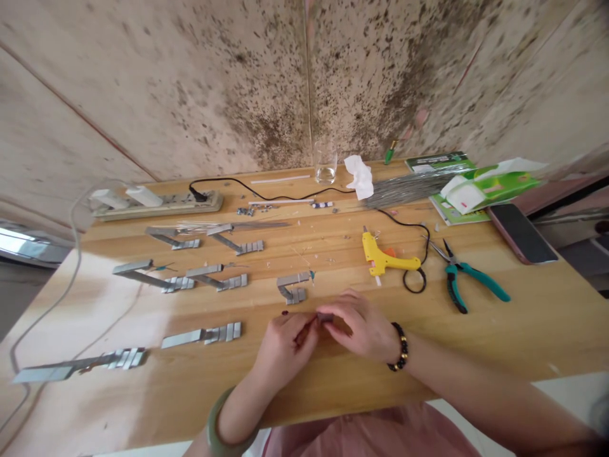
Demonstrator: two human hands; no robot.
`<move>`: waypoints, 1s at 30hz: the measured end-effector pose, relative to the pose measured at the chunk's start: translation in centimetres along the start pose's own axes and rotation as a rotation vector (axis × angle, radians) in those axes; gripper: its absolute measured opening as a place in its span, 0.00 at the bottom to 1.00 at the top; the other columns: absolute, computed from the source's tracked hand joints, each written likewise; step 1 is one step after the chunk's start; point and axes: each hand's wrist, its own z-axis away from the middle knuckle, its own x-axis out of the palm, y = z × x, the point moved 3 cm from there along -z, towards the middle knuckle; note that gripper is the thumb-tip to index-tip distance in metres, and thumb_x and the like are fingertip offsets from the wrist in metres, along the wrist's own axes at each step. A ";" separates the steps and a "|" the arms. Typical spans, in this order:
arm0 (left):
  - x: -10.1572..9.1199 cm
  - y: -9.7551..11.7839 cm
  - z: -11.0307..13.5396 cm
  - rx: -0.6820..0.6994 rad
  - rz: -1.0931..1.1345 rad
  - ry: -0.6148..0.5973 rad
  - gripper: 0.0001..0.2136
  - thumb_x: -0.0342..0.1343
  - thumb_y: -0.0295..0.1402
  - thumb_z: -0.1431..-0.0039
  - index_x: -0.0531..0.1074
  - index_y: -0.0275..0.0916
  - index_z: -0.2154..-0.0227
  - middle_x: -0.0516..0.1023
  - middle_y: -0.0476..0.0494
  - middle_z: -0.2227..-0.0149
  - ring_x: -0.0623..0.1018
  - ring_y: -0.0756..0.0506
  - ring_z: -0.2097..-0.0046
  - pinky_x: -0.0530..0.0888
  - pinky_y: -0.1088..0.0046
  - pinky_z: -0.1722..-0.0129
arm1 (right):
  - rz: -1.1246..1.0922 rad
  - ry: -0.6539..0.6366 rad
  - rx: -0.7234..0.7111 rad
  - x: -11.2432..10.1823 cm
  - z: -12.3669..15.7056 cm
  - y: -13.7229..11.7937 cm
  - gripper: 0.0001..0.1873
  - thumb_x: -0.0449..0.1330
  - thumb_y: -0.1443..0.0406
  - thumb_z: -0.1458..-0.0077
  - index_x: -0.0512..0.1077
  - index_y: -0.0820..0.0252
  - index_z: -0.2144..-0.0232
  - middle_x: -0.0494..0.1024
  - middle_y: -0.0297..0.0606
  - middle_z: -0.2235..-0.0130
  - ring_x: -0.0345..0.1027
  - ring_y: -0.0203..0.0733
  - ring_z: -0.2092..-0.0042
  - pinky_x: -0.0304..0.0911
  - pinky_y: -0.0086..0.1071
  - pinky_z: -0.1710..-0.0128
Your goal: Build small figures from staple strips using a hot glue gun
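Note:
Near the front of the wooden table, my left hand (289, 344) and my right hand (365, 325) meet at the fingertips. Both are closed on a small dark grey piece (325, 317), mostly covered by the fingers, so its kind is unclear. Just beyond them stands a small bent grey strip piece (294, 279) with a bit of teal at its end. To the left lie several folded grey strip pieces, among them a flat one (202, 335) and a longer one (80, 365) with banded ends.
A yellow glue gun (387, 257) lies right of centre, beside teal-handled pliers (469, 273) and a phone (522, 233). Behind are a bundle of thin wires (413, 188), a tissue pack (495, 190), a glass (325, 168) and a power strip (159, 206) with its black cord.

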 end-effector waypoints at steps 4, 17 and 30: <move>0.3 0.1 0.1 0.024 -0.062 0.036 0.07 0.48 0.27 0.43 0.72 0.39 0.70 0.76 0.48 0.77 0.74 0.50 0.76 0.68 0.76 0.74 | -0.049 0.016 0.127 0.6 0.4 0.0 0.14 0.54 0.70 0.42 0.65 0.58 0.52 0.77 0.40 0.58 0.71 0.41 0.56 0.67 0.37 0.54; 0.6 0.0 0.2 0.052 -0.085 0.137 0.07 0.49 0.24 0.46 0.70 0.38 0.75 0.74 0.50 0.80 0.71 0.51 0.80 0.66 0.77 0.76 | -0.332 0.019 0.418 1.1 0.4 -0.1 0.18 0.57 0.71 0.46 0.65 0.55 0.52 0.78 0.36 0.58 0.72 0.38 0.56 0.66 0.35 0.50; 0.2 0.0 -0.1 -0.067 0.030 0.047 0.06 0.51 0.25 0.46 0.72 0.37 0.73 0.74 0.51 0.80 0.70 0.52 0.80 0.64 0.78 0.77 | -0.661 -0.010 0.646 1.2 0.1 0.8 0.19 0.59 0.72 0.50 0.65 0.56 0.54 0.79 0.34 0.59 0.72 0.37 0.56 0.64 0.34 0.51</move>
